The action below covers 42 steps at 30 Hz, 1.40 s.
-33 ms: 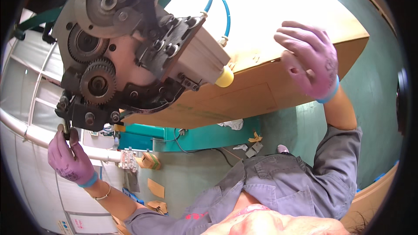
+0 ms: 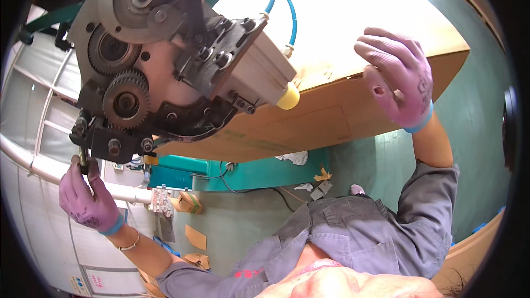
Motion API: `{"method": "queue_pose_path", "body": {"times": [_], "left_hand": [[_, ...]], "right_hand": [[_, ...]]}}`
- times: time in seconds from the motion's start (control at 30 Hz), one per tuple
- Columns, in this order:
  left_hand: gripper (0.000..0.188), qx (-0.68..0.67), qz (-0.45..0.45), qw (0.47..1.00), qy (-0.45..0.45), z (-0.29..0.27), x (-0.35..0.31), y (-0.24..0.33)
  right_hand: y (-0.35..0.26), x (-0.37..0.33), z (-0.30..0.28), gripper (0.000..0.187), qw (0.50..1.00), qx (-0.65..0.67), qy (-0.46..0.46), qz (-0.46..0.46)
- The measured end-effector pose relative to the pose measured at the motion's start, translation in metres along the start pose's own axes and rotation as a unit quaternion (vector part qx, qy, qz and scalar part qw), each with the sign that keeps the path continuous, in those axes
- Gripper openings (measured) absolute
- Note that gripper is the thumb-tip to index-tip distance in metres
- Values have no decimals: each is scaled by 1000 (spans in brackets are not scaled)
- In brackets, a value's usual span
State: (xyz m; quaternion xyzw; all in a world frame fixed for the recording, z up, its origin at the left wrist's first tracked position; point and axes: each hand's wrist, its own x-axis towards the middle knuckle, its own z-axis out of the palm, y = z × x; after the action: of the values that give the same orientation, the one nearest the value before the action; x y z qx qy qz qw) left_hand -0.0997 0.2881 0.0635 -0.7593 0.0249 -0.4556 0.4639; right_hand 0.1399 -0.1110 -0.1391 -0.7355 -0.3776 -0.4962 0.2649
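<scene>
A grey and black machine head (image 2: 160,99) fills the upper left, with a toothed gear (image 2: 126,101) and bolted black brackets on its face. Below its lower left corner, my left hand (image 2: 88,201), in a pink glove, is closed around the dark lower end of a short upright metal rod (image 2: 83,157). My right hand (image 2: 398,80), gloved alike, is at the right edge of a large cardboard box (image 2: 287,127). Its fingers are loosely bent, with nothing visible in them. A dark spot marks one finger of that glove.
Blue air hoses (image 2: 291,16) run up from the machine, near a yellow round cap (image 2: 289,97). Beneath the box is a green base (image 2: 259,176) with a black cable (image 2: 276,190). Cardboard scraps (image 2: 195,238) and a small carton (image 2: 189,202) lie on the floor.
The view has shifted slightly, so the machine appears a little further right. My right hand appears slightly further right too. My left hand keeps its grip on the rod.
</scene>
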Motion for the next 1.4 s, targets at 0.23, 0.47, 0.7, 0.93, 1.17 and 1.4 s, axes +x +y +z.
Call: {"method": "queue_pose_path", "body": {"times": [0.23, 0.47, 0.7, 0.93, 1.17, 1.4], "left_hand": [[33, -32, -52, 996, 72, 8, -20, -9], [30, -197, -112, 974, 7, 12, -2, -2], [29, -91, -61, 980, 165, 24, -6, 8], [102, -409, -234, 881, 46, 24, -29, -14], [95, -441, -259, 859, 25, 18, -47, -29], [69, -400, -118, 907, 58, 25, -28, -25]], "right_hand": [[-25, 12, 2, 34, 999, -27, -16, -40], [-28, 8, -7, 37, 997, -47, -57, -30], [-50, 16, -11, 35, 995, -42, -54, -76], [-64, 15, -18, 31, 993, -82, -35, -81], [-64, 5, -37, 33, 988, -127, -33, -80], [-62, -4, -59, 33, 986, -143, -32, -78]]}}
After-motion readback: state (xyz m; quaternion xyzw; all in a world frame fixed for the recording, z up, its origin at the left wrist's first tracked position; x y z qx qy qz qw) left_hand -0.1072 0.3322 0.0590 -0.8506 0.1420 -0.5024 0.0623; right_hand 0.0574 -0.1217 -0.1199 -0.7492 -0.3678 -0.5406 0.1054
